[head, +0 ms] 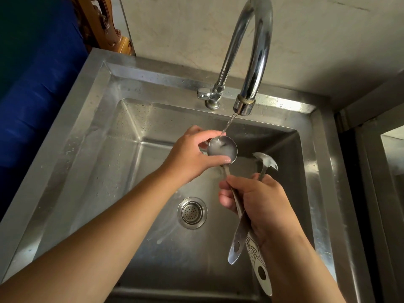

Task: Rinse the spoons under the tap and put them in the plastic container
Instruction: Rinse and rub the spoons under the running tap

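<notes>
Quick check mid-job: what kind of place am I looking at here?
Most likely a home kitchen wash-up spot: a stainless steel sink with a drain strainer, a running gooseneck tap, and two ladle-type spoons being rinsed by hand.

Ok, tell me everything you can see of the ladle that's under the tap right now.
The ladle is shiny metal with a round, deep bowl and a long flat handle ending in a hanging hole. Its bowl sits under the tap, with the thin stream landing at its rim and cloudy water inside. The left hand cups the bowl, fingers on its rim. The right hand grips its handle together with a second ladle. It hangs above the sink.
</notes>
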A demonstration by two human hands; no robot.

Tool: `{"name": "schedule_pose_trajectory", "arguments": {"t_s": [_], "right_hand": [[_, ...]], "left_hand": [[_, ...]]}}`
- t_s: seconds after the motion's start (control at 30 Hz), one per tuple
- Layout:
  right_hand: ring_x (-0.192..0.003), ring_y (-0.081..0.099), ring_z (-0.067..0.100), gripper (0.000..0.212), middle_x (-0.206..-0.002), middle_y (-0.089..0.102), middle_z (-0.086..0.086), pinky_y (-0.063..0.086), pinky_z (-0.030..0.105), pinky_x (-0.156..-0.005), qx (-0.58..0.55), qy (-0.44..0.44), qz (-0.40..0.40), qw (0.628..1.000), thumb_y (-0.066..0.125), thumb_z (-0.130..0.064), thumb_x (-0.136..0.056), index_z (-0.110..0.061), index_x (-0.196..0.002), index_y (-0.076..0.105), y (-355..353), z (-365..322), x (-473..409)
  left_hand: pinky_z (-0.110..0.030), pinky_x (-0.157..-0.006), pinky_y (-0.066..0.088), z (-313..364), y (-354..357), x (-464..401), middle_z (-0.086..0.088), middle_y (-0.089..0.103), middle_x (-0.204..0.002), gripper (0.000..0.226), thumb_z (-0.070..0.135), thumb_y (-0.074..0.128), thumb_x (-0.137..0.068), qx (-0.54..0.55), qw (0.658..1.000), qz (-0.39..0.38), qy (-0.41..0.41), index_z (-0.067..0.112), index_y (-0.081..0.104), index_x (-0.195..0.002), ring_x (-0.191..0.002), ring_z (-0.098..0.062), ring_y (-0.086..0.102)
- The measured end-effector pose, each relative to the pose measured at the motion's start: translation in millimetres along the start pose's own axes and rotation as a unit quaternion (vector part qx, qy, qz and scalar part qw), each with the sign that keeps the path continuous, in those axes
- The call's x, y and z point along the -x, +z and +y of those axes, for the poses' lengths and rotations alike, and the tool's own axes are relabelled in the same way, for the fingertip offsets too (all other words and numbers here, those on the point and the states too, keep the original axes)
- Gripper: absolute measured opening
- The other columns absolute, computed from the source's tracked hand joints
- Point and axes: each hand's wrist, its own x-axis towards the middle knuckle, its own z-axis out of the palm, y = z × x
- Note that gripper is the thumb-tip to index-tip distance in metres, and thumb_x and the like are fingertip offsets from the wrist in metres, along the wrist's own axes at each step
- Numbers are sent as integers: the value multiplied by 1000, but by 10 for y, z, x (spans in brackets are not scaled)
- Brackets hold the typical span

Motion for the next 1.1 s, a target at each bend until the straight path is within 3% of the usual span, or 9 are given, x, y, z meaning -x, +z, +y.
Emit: {"name": "schedule_pose_trajectory", "arguments": {"t_s": [0.13,0.23,0.33,0.43,0.57,0.73,0.87,1.0,1.1], "right_hand": [[-36,64,21,26,-53,70,13,51,23,-37,7,6,-9,1000,63,8,-91,2,-111,50,15,52,25],[-34,60,20,23,-51,68,13,48,23,-35,7,6,-16,1000,62,7,-92,-2,-109,49,36,81,60],[-31,57,18,27,-48,66,12,45,21,-32,0,6,-20,1000,60,7,-93,-5,-113,46,79,95,93],[-29,54,15,23,-48,67,11,43,19,-31,-3,-7,-28,1000,62,6,-94,-6,-106,45,106,49,101],[-28,51,12,36,-49,69,9,41,17,-31,24,-12,-22,999,65,1,-95,16,-122,47,81,-10,67],[-30,53,12,31,-54,72,10,40,16,-31,25,-20,-7,999,65,1,-94,-1,-120,49,93,-22,55],[-31,54,12,38,-56,73,10,40,17,-30,47,-26,2,999,66,0,-94,10,-125,46,87,27,51],[-29,53,12,30,-55,72,9,37,17,-29,73,-31,15,997,66,0,-93,-3,-116,46,106,53,55],[-28,50,12,21,-56,74,7,36,16,-29,113,-24,13,993,65,-5,-93,-8,-99,46,133,89,62]], "left_hand": [[-19,-74,49,12,77,-7,6,64,-103,48,42,96,-52,-31,998,53,10,33,71,-91,-88,-9,63],[-19,-70,45,28,102,-41,6,62,-94,40,43,94,-53,-51,995,78,22,26,74,-83,-87,-11,61],[-14,-67,37,90,108,-84,13,53,-80,31,41,90,-63,-74,990,107,47,24,82,-88,-86,-13,56],[-9,-70,38,155,66,-97,6,58,-83,26,36,83,-77,-93,981,145,88,22,82,-99,-85,-15,59],[-16,-80,45,189,-13,-60,4,58,-89,18,19,75,-86,-93,970,186,124,20,79,-103,-87,-15,61],[-3,-86,32,177,-77,31,3,49,-96,39,11,71,-82,-126,979,117,111,21,73,-120,-101,-17,53],[-20,-96,35,169,-96,74,6,50,-106,53,30,85,-73,-101,991,64,65,28,69,-124,-117,-18,46],[-40,-98,45,202,-84,60,6,52,-105,59,40,92,-61,-95,993,60,40,26,71,-115,-114,-18,45],[-45,-95,46,235,-22,39,3,54,-105,60,43,95,-53,-104,991,75,24,22,70,-104,-110,-20,47]]}}
